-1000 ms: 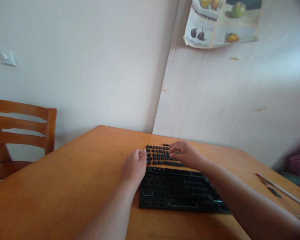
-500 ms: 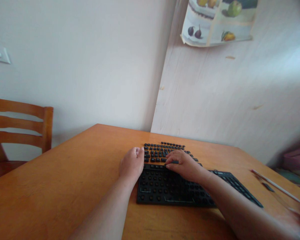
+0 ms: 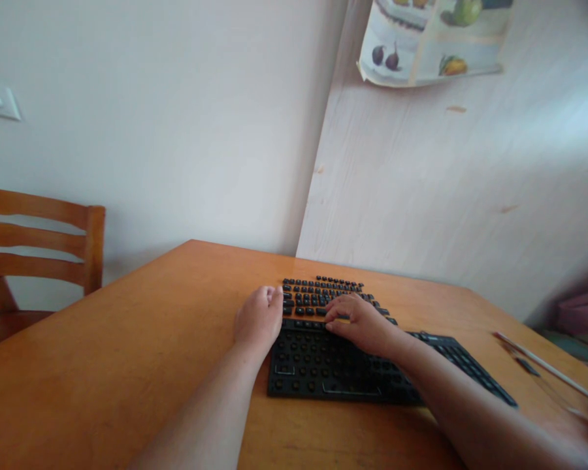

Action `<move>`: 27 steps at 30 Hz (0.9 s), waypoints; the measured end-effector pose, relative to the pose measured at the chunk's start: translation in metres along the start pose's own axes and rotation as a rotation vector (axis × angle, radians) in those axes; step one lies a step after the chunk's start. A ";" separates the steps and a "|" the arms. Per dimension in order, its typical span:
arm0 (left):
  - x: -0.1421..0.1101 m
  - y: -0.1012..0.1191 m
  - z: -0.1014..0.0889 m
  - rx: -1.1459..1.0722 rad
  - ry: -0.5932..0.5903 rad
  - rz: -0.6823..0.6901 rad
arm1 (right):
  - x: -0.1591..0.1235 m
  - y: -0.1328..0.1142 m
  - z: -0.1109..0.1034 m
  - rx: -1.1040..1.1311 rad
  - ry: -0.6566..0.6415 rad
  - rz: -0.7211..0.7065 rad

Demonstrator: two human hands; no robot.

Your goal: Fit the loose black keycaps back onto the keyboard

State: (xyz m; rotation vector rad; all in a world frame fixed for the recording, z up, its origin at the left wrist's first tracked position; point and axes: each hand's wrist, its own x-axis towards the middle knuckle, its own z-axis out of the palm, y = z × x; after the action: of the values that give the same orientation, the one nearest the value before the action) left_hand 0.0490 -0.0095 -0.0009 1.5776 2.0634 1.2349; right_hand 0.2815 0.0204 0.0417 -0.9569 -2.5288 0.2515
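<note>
A black keyboard (image 3: 313,365) lies on the wooden table, most of its main section showing bare switches without caps. A few keycaps (image 3: 308,324) sit along its top row. My left hand (image 3: 259,316) is closed beside the keyboard's upper left corner; its fingertips are turned away, so anything in them is hidden. My right hand (image 3: 357,320) reaches over the top row, thumb and bent fingers closing at a keycap there, which they mostly cover. Behind the keyboard, loose black keycaps (image 3: 313,292) lie in rows, partly hidden by my right hand.
The wooden table (image 3: 151,339) meets the wall at the back. On the right lie a long thin stick (image 3: 543,365) and a small dark-handled tool (image 3: 526,367). A wooden chair (image 3: 39,241) stands at the left. A sheet of fruit paintings (image 3: 421,49) hangs above.
The view has shifted slightly. My right hand's fingers have moved a little at the top row; my left hand stays at the keyboard's corner.
</note>
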 end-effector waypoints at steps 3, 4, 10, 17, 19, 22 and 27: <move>0.000 -0.002 0.001 -0.010 0.013 0.007 | 0.000 -0.001 0.000 -0.007 0.001 0.002; 0.000 -0.002 0.002 -0.015 0.015 0.009 | 0.000 -0.001 0.000 -0.008 0.004 0.004; 0.000 -0.001 0.001 -0.014 0.012 -0.004 | 0.000 -0.001 0.000 -0.004 0.010 -0.002; -0.001 0.002 -0.001 -0.004 -0.003 -0.010 | 0.001 0.000 0.000 -0.008 -0.003 0.006; -0.001 0.002 -0.001 0.006 -0.004 -0.009 | 0.001 0.000 0.000 -0.008 -0.002 0.010; -0.001 0.002 -0.001 0.009 -0.005 -0.003 | 0.001 -0.001 0.000 -0.001 0.008 0.012; -0.001 0.003 -0.002 0.007 -0.013 -0.011 | 0.001 -0.003 -0.001 -0.006 0.004 0.008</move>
State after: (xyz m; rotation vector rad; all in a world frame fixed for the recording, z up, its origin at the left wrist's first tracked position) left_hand 0.0503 -0.0115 0.0021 1.5709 2.0673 1.2116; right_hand 0.2796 0.0191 0.0435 -0.9687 -2.5247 0.2438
